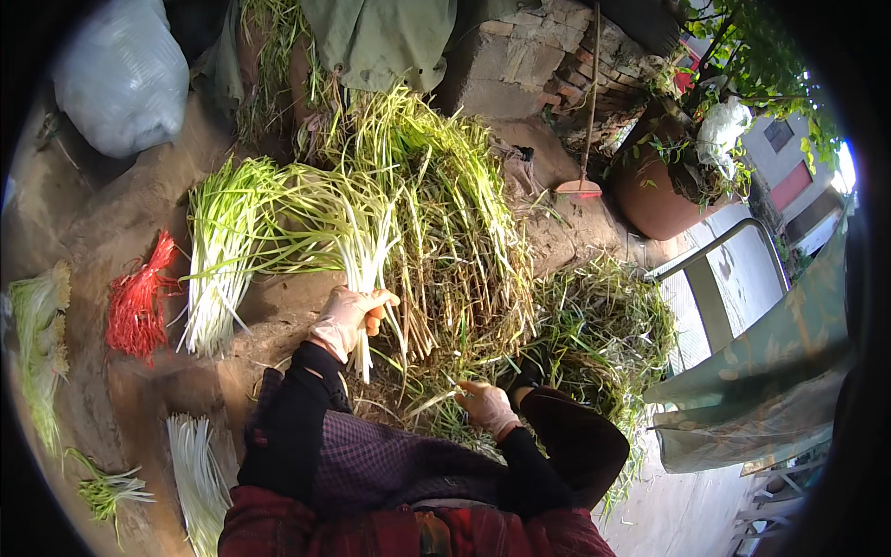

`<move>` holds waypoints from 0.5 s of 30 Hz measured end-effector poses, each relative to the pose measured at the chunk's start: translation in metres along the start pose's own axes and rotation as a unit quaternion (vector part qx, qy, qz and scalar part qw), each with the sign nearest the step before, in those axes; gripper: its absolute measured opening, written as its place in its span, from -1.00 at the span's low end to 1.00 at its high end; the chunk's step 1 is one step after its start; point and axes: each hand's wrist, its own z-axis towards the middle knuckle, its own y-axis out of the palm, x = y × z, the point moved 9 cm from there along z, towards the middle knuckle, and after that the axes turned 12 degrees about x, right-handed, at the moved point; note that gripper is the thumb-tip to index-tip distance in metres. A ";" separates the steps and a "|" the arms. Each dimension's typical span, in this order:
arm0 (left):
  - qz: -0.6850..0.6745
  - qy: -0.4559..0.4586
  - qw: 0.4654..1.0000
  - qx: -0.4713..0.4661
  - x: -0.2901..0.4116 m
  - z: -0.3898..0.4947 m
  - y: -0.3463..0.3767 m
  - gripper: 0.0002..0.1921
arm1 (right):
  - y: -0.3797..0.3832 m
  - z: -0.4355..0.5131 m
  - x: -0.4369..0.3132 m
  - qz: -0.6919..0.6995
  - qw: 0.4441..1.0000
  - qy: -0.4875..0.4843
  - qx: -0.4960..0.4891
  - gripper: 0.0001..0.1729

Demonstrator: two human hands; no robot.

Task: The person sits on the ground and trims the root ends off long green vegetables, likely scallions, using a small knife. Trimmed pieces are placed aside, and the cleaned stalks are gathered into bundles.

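Note:
My left hand (349, 317), in a pale glove, is closed around a bunch of white-stemmed leafy stalks (363, 257); their green leaves spread up and to the left. Lower right of it, my right hand (489, 407), also gloved, has thumb and fingers at a pale strip of leaf (435, 400) above the trimmings. Beyond my hands lies a large heap of uncleaned stalks (452, 244) with brown outer leaves. Left of the held bunch rests a pile of clean white and green stalks (226, 257). A bundle of red ties (143, 299) lies farther left.
Discarded leaves (598, 334) are heaped at right, below a terracotta pot (654, 181) and a long-handled tool (579, 186). More stalks lie at left: a bundle (42, 348), a small bunch (108, 484) and a white bundle (198, 480). A full plastic bag (122, 76) stands upper left.

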 end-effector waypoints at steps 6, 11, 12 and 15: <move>0.062 0.028 0.997 -0.042 0.008 -0.003 0.005 -0.71 | -0.006 0.059 -0.184 0.579 0.790 0.039 -0.197 -0.59; 0.094 -0.012 0.994 0.055 -0.006 -0.014 -0.016 -0.79 | 0.008 0.069 -0.190 0.562 0.808 0.114 -0.140 -0.74; 0.130 -0.005 0.989 0.077 -0.009 -0.016 -0.019 -0.81 | 0.011 0.070 -0.189 0.557 0.811 0.121 -0.130 -0.76; 0.150 -0.007 0.981 0.122 -0.013 -0.023 -0.025 -0.85 | 0.012 0.075 -0.192 0.652 0.744 0.134 -0.058 -0.74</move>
